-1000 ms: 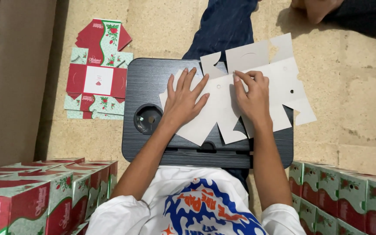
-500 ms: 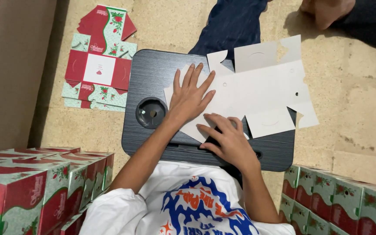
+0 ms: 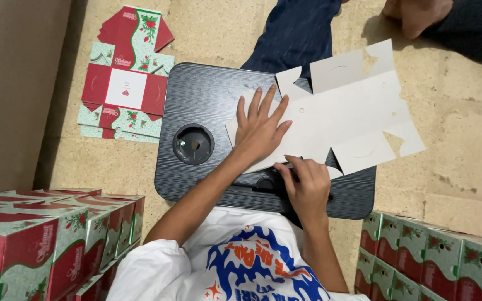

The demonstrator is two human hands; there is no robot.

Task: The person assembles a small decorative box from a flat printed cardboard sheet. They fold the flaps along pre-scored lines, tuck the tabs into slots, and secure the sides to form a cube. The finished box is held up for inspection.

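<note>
A flat white die-cut carton blank [image 3: 347, 114] lies plain side up across a black lap tray [image 3: 207, 95]. My left hand [image 3: 259, 127] presses flat on the blank's left part, fingers spread. Over at the blank's near edge, my right hand [image 3: 307, 184] curls its fingers on a small flap, close to the tray's front edge. The tray has a round cup recess [image 3: 193, 144] left of my left hand.
A stack of red and green printed flat blanks [image 3: 126, 83] lies on the floor to the left. Assembled red and green boxes [image 3: 46, 234] stand at the near left, and more boxes [image 3: 436, 256] at the near right. Another person's leg [image 3: 299, 30] and foot [image 3: 417, 14] are beyond the tray.
My right hand has moved from the blank's middle down to its near edge. The blank has shifted and turned slightly to the right. My left hand stays flat on it.
</note>
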